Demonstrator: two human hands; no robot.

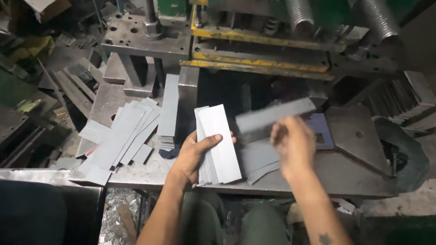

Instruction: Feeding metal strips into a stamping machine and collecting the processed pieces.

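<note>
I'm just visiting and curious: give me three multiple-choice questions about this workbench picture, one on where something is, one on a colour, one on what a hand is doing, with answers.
1. Where does the fanned pile of loose metal strips lie?
A. Left of the left hand
B. Right of the right hand
C. On the person's lap

2. What colour are the painted bars on the press above the bench?
A. Red
B. Yellow
C. White

3. What is the right hand doing?
A. Resting flat and empty on the bench
B. Holding a hammer
C. Holding a single strip, blurred, above the bench

Answers:
1. A, the pile lies on the bench to the left of the left hand.
2. B, the worn bars show yellow paint.
3. C, a single grey strip sticks out from its fingers, while the left hand grips a stack of strips.
</note>
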